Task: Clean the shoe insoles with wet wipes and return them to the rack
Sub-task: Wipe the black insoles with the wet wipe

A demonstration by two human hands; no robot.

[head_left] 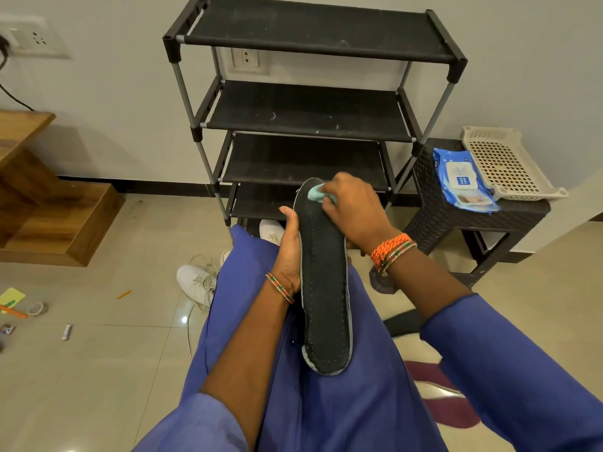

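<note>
1 dark flat insole (324, 288), stitched edge, lies lengthwise on the lap; left hand (288, 252) grip curls round its side. Right hand (352, 210) pinches 1 crumpled pale-blue wipe (316, 193) at the toe end. 1 black 4-shelf rack (310, 112) behind; 1 blue wipes pack (463, 179) on woven counter (440, 220).

Person observed wearing a loose blue fabric garment (326, 402) covering the lap and legs. Matching blue sleeves: left sleeve (195, 429) ends at mid-forearm; right sleeve (509, 363) likewise, with a thin dark hem edge. Left wrist carries a slim beaded bangle (280, 288) in red, green and white. Right wrist carries a thick orange braided thread band (388, 247), with two slim red, green and white beaded bangles (398, 256) beside it.
</note>
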